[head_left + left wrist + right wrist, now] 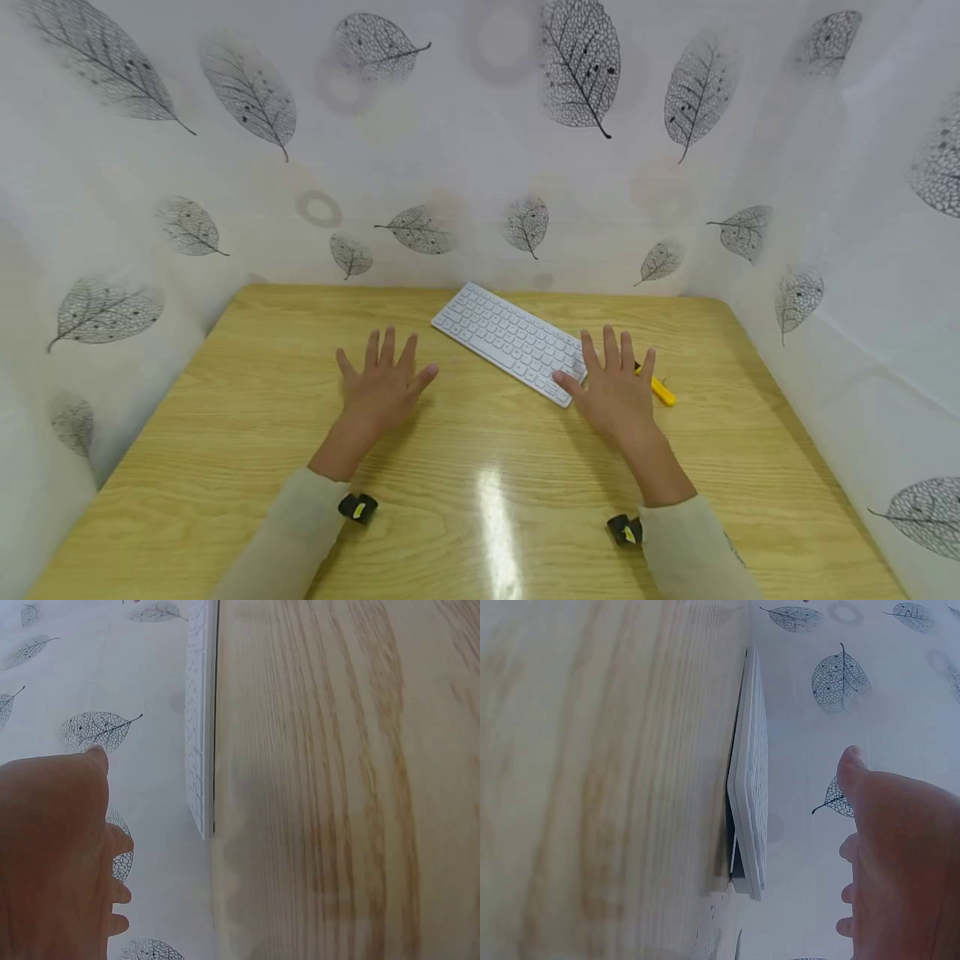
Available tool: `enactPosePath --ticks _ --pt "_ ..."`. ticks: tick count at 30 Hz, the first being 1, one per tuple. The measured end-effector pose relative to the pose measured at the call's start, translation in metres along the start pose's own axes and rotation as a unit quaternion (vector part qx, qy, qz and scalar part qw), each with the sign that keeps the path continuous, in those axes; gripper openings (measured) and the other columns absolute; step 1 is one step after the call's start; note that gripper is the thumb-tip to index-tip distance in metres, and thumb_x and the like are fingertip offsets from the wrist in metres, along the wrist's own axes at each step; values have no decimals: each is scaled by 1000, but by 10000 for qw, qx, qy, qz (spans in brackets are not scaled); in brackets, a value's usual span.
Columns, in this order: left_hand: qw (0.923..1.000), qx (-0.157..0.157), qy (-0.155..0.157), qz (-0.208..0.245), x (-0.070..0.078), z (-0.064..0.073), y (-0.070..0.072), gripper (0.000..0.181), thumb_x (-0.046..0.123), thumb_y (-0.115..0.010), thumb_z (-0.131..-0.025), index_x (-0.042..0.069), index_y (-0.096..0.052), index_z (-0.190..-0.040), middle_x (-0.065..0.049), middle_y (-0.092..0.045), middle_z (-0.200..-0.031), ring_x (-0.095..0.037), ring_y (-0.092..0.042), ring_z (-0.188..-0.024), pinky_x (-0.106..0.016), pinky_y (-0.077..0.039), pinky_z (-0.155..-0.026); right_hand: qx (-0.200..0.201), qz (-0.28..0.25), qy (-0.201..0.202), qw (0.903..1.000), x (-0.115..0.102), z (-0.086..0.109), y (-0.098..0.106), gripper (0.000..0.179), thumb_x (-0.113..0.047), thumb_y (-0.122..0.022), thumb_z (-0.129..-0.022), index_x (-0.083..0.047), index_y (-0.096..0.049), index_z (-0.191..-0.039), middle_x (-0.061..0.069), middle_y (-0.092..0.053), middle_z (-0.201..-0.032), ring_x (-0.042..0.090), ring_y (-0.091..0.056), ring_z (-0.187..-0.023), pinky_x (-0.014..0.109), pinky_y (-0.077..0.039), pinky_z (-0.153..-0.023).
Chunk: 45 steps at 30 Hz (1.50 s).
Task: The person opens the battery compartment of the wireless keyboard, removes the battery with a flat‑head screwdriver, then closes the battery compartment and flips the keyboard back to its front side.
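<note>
A white keyboard (517, 340) lies slanted on the wooden table, its right end nearer to me. My left hand (384, 387) is spread to the left of it, fingers apart and holding nothing. In the head view my right hand (617, 392), also spread, overlaps the keyboard's right end with its thumb and first finger. The right wrist view shows this hand (907, 855) raised above the level of the keyboard (751, 780). Just beyond the right little finger lies a yellow-handled tool (663, 392), its dark end partly hidden behind the hand.
The wooden table (247, 417) reaches back to a white curtain (465, 167) printed with grey leaves, which also hangs along both sides. Each sleeve end carries a small black wrist device, one by the left hand (358, 508) and one by the right (624, 530).
</note>
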<state>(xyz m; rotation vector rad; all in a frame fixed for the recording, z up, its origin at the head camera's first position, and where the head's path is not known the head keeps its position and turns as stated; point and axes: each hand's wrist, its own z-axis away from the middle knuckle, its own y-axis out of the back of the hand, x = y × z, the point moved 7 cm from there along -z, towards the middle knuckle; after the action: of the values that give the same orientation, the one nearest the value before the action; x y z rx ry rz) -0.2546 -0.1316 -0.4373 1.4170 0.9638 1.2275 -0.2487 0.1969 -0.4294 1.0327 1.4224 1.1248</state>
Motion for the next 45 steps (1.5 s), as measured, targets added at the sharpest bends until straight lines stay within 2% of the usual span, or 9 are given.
enactPosePath --ticks 10,17,23,26,29,32,35,42,45 --pt "9999 -114 32 62 2 -1 -2 80 68 -21 -102 17 -18 -163 -20 -5 -169 -42 1 -155 -79 11 -109 33 -6 -27 10000 2 -3 1 91 -73 -35 -97 -15 -13 -163 23 -1 -168 48 3 -153 73 13 -114" --pt "9999 -92 -6 86 2 -3 -3 80 68 -21 -102 16 -18 -162 -21 -7 -168 -43 -1 -155 -78 6 -111 130 -29 -13 9999 1 -2 0 91 -74 -34 -97 -14 -16 -163 24 -5 -167 49 -2 -153 73 9 -115" --pt "9990 -166 -213 368 0 -8 -5 76 64 -25 -104 15 -21 -162 -22 -10 -168 -43 -3 -155 -74 -7 -116 130 -289 -27 9995 0 -3 -1 91 -74 -33 -97 -13 -16 -162 25 -7 -167 49 -6 -152 72 4 -116" --pt "9981 -116 -391 460 0 -15 -8 74 59 -30 -105 10 -26 -160 -24 -15 -166 -45 -14 -152 -70 -20 -116 108 -625 -120 9979 0 -4 0 92 -75 -32 -96 -12 -17 -162 25 -9 -166 50 -14 -150 70 -1 -118" --pt "9969 13 -479 623 -2 -25 -9 68 52 -37 -106 7 -34 -156 -25 -22 -163 -46 -29 -147 -65 -32 -112 123 -1191 -274 9924 3 -5 3 92 -74 -32 -97 -9 -19 -161 26 -15 -164 52 -24 -146 69 -16 -117" --pt "9941 114 -548 926 -2 -36 -8 59 44 -45 -107 6 -42 -152 -22 -31 -160 -44 -39 -143 -61 -38 -110 111 -1940 -479 9798 9 -3 5 89 -71 -33 -99 -8 -21 -160 25 -20 -163 50 -31 -144 69 -28 -112" --pt "9893 146 -624 1311 -3 -48 -6 51 36 -49 -106 6 -49 -148 -19 -41 -156 -41 -42 -142 -58 -38 -112 31 -2733 -724 9592 19 -1 3 85 -68 -36 -100 -10 -24 -160 23 -26 -161 45 -37 -141 65 -36 -109" --pt "9700 51 -531 2374 -16 -77 -4 40 26 -51 -106 9 -55 -143 -13 -53 -146 -31 -56 -126 -50 -46 -105 -210 -4367 -1542 8860 45 2 -9 68 -54 -52 -101 -12 -42 -152 14 -42 -152 33 -55 -128 44 -51 -103" --pt "9629 -27 -528 2645 -20 -89 -5 39 22 -51 -106 8 -55 -142 -13 -55 -144 -31 -58 -120 -49 -48 -101 -272 -4762 -1666 8630 52 3 -16 57 -41 -56 -103 -9 -46 -149 15 -44 -147 30 -60 -121 33 -54 -99"
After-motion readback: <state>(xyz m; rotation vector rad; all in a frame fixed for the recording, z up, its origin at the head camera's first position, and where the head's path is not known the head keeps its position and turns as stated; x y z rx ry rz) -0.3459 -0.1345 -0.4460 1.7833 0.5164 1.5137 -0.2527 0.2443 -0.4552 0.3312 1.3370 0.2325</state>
